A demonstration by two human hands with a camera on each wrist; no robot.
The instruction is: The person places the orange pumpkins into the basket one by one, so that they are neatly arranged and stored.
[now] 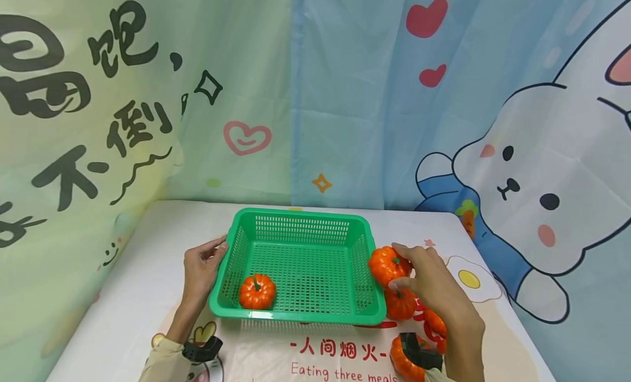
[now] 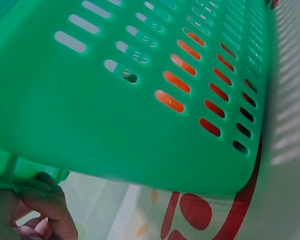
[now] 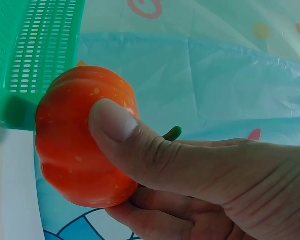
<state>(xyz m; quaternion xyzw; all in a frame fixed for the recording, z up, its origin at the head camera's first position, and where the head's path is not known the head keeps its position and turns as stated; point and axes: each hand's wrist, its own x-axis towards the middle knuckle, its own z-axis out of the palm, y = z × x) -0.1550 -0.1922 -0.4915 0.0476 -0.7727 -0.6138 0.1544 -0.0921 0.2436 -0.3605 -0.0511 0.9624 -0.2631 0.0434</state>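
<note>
A green plastic basket point(image 1: 300, 316) with slotted walls sits mid-table. My left hand point(image 1: 201, 272) pinches its left rim between thumb and fingers, as the left wrist view point(image 2: 37, 207) also shows. Inside, at the front left corner, lies a small orange toy pumpkin point(image 1: 257, 292). At the basket's right rim, my right hand point(image 1: 434, 280) holds another toy pumpkin point(image 1: 388, 266), thumb on one side and fingers on the other. In the right wrist view that pumpkin point(image 3: 85, 140) shows its green stem pointing toward the palm.
Right of the basket, below my right hand, lie several more pumpkins, among them one by the rim point(image 1: 400, 305) and one nearer the front point(image 1: 406, 360). A printed cloth point(image 1: 340, 365) covers the table. A patterned curtain point(image 1: 340, 97) hangs behind.
</note>
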